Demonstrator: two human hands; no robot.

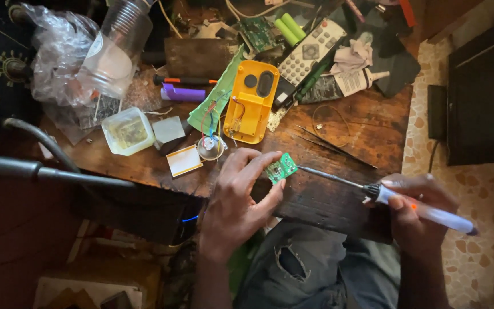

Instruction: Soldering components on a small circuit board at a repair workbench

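Note:
My left hand (240,194) pinches a small green circuit board (281,168) at the front edge of a dark wooden bench (327,197). My right hand (415,214) grips a soldering iron (424,210) with a pale blue-white handle; its long metal tip (330,176) points left and ends right beside the board. Just behind the board lies an open yellow plastic casing (251,102) with thin wires running to a small round part (208,146).
The bench is cluttered: tweezers (333,146), a grey remote control (309,52), two green batteries (289,27), a purple lighter (183,93), a small square tub (127,131), a clear jar (116,48), plastic bags. Tiled floor and a dark cabinet (481,91) lie right.

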